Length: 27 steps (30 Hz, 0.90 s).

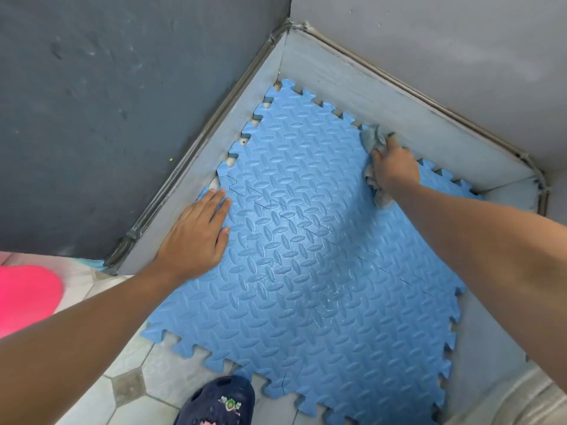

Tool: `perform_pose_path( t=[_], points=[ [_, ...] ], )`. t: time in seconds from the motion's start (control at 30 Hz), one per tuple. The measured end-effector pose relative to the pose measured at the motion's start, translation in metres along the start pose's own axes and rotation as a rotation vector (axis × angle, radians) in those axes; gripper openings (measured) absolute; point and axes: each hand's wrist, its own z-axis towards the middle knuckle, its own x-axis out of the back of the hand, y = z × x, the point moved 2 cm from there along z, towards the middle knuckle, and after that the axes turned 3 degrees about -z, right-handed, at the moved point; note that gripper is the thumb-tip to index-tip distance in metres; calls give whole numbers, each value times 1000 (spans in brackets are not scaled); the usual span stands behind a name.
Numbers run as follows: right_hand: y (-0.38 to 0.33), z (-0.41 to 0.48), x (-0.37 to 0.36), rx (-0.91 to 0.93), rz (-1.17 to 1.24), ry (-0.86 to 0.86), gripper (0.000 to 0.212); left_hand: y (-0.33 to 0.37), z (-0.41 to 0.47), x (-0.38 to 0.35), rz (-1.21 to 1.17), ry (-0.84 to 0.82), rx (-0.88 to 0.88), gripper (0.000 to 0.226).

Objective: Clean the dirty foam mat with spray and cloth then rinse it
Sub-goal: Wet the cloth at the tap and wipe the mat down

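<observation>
A blue foam mat [306,256] made of interlocking tiles with a diamond-plate pattern lies on the floor in a corner, its toothed edges against the grey skirting. My left hand [196,234] rests flat and open on the mat's left edge, fingers pointing to the far corner. My right hand [394,167] grips a crumpled grey cloth [372,141] and presses it on the mat near the far right edge. Faint pale smears show on the mat's centre. No spray bottle is in view.
Dark grey wall [107,118] on the left and a lighter wall [445,41] on the right meet at the corner. A pink object [24,299] sits at the left edge on the tiled floor [147,381]. A dark blue clog [221,403] stands at the mat's near edge.
</observation>
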Motion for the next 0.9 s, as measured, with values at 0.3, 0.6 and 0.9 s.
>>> perform_pose_path(
  t=[0.3, 0.6, 0.9],
  points=[
    [-105, 17, -11, -3, 145, 64, 45, 1, 1, 0, -26, 16, 3, 55],
    [-166, -56, -31, 726, -51, -55, 50, 1, 1, 1, -41, 8, 2, 56],
    [40, -73, -15, 494, -96, -29, 49, 2, 0, 2, -54, 26, 0, 56]
  ],
)
